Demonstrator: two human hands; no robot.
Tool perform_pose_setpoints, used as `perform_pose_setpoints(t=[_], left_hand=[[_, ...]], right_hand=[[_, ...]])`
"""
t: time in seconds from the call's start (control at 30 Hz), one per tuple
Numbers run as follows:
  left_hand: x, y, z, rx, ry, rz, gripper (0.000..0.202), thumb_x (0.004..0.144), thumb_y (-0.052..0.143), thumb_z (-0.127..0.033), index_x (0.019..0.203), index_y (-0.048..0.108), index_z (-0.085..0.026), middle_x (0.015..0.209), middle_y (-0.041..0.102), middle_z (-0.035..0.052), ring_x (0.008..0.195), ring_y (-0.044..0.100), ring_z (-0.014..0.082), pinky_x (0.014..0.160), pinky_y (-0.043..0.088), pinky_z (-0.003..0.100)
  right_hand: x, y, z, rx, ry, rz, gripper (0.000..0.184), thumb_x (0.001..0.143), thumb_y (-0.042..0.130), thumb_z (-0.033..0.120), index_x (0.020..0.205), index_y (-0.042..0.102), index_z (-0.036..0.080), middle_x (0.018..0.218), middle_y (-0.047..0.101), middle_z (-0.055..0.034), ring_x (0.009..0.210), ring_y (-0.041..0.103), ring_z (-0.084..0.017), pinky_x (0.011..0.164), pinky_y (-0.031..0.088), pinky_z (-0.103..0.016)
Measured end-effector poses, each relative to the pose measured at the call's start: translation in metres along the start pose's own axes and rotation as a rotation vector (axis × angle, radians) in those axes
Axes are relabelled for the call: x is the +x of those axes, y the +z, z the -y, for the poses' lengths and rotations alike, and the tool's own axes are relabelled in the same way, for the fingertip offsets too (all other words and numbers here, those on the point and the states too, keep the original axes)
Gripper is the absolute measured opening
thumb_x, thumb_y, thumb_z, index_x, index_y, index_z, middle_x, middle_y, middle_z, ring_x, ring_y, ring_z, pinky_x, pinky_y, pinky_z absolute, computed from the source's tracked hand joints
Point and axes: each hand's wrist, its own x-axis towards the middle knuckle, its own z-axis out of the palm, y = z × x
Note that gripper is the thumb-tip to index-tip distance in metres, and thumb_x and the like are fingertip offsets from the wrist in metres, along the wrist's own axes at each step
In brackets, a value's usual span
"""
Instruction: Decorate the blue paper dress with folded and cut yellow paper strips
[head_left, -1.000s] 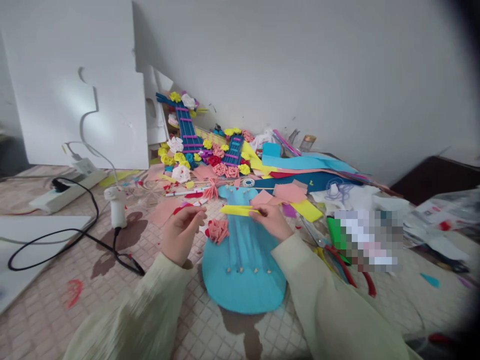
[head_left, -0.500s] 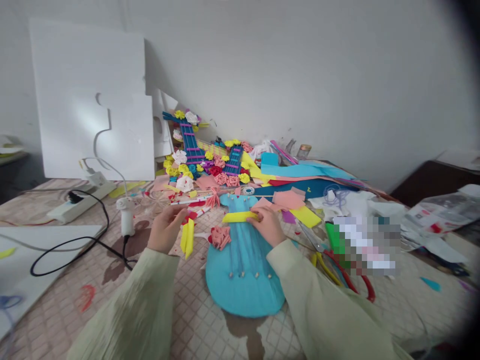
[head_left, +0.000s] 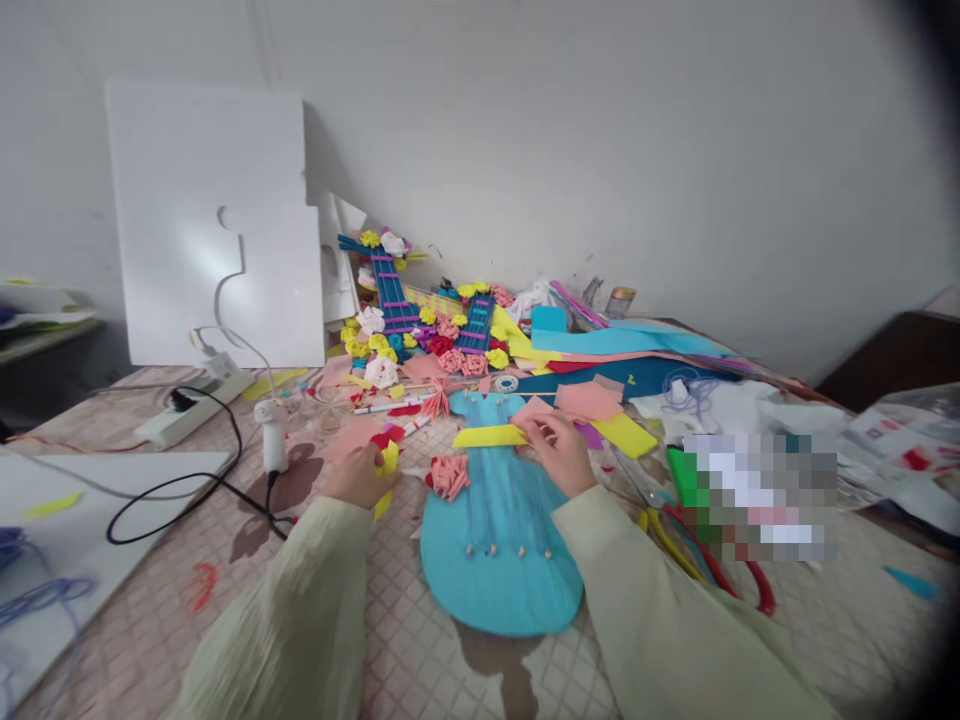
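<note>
A blue guitar-shaped cutout (head_left: 501, 585) lies on the table, with string-like lines running down its middle to small pegs. Across its neck is a yellow paper strip (head_left: 487, 437); my right hand (head_left: 561, 455) pinches its right end. My left hand (head_left: 355, 478), fingers closed, grips other yellow paper strips (head_left: 387, 470) left of the cutout, partly covering them. A pink paper flower (head_left: 449, 477) sits on the cutout's upper left edge, between my hands.
Flower-decorated blue guitar shapes (head_left: 394, 290) stand against the wall. A white glue gun (head_left: 271, 435), its cable and a power strip (head_left: 191, 410) are at left. Scissors (head_left: 686, 545) lie at right near crepe paper pieces (head_left: 628, 436). White boards (head_left: 217, 220) lean behind.
My left hand has moved onto the loose yellow strips and closed on them. My right hand remains at the end of its strip. The view has shifted slightly left.
</note>
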Motion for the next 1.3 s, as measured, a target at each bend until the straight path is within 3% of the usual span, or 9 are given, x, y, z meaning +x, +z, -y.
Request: perform_pose_setpoints(t=[0.13, 0.27, 0.4, 0.57, 0.77, 1.13, 1.23, 1.3], left_hand=[[0.001, -0.002, 0.004, 0.028, 0.023, 0.042, 0.011, 0.068, 0.057, -0.024, 0.063, 0.05, -0.018, 0.065, 0.056, 0.0006, 0.067, 0.054, 0.0157, 0.064, 0.04, 0.028], [0.004, 0.0, 0.013, 0.018, 0.033, 0.072, 0.016, 0.076, 0.054, -0.026, 0.064, 0.052, -0.015, 0.065, 0.055, -0.0012, 0.064, 0.052, 0.0125, 0.065, 0.042, 0.03], [0.005, 0.0, 0.018, -0.027, 0.038, 0.026, 0.002, 0.071, 0.052, -0.018, 0.071, 0.054, -0.016, 0.067, 0.058, 0.0004, 0.063, 0.055, 0.0141, 0.064, 0.043, 0.028], [0.003, -0.004, 0.018, -0.09, 0.044, -0.041, 0.024, 0.065, 0.044, -0.018, 0.087, 0.055, -0.018, 0.071, 0.063, 0.0024, 0.062, 0.06, 0.0175, 0.058, 0.043, 0.026], [0.002, -0.001, 0.014, -0.109, 0.091, 0.051, 0.014, 0.06, 0.047, -0.018, 0.069, 0.057, -0.018, 0.071, 0.065, 0.0039, 0.062, 0.06, 0.0174, 0.058, 0.043, 0.026], [0.002, -0.003, 0.009, -0.054, 0.114, 0.157, 0.017, 0.061, 0.05, -0.03, 0.068, 0.059, -0.018, 0.058, 0.059, 0.0011, 0.056, 0.057, 0.017, 0.052, 0.041, 0.026], [0.004, -0.002, 0.011, -0.058, 0.131, 0.157, 0.021, 0.063, 0.047, -0.034, 0.07, 0.058, -0.017, 0.056, 0.058, 0.0004, 0.053, 0.056, 0.0167, 0.051, 0.04, 0.026], [0.005, -0.001, 0.013, -0.065, 0.147, 0.151, 0.021, 0.064, 0.045, -0.033, 0.071, 0.057, -0.017, 0.058, 0.059, 0.0005, 0.054, 0.056, 0.016, 0.053, 0.041, 0.026]], right_hand=[[0.0, 0.0, 0.001, 0.011, 0.001, 0.004, 0.03, 0.079, 0.046, 0.036, 0.083, 0.064, 0.013, 0.083, 0.062, -0.0101, 0.066, 0.054, -0.017, 0.062, 0.046, -0.031], [-0.001, -0.001, 0.002, 0.018, 0.007, 0.01, 0.028, 0.079, 0.047, 0.034, 0.083, 0.064, 0.012, 0.084, 0.062, -0.0104, 0.067, 0.054, -0.017, 0.062, 0.046, -0.031], [-0.002, -0.001, 0.004, 0.031, 0.013, 0.022, 0.027, 0.079, 0.047, 0.033, 0.083, 0.064, 0.013, 0.084, 0.063, -0.0101, 0.066, 0.054, -0.017, 0.06, 0.046, -0.03], [-0.003, -0.003, 0.007, 0.039, 0.02, 0.026, 0.025, 0.079, 0.047, 0.03, 0.083, 0.064, 0.013, 0.085, 0.063, -0.0104, 0.067, 0.055, -0.017, 0.061, 0.046, -0.031], [-0.004, -0.003, 0.006, 0.044, 0.025, 0.025, 0.026, 0.079, 0.046, 0.03, 0.084, 0.064, 0.012, 0.085, 0.064, -0.0113, 0.068, 0.055, -0.018, 0.061, 0.046, -0.032], [-0.006, 0.004, 0.007, -0.025, 0.053, 0.036, 0.023, 0.078, 0.045, 0.024, 0.084, 0.064, 0.012, 0.085, 0.065, -0.0109, 0.068, 0.058, -0.017, 0.06, 0.048, -0.029], [-0.011, -0.007, 0.02, -0.107, 0.078, 0.088, 0.021, 0.079, 0.044, 0.02, 0.085, 0.064, 0.014, 0.084, 0.066, -0.0084, 0.065, 0.059, -0.014, 0.058, 0.048, -0.025], [-0.01, -0.026, 0.029, -0.177, 0.087, 0.161, 0.017, 0.078, 0.049, 0.02, 0.085, 0.064, 0.016, 0.083, 0.067, -0.0046, 0.064, 0.059, -0.012, 0.06, 0.048, -0.023]])
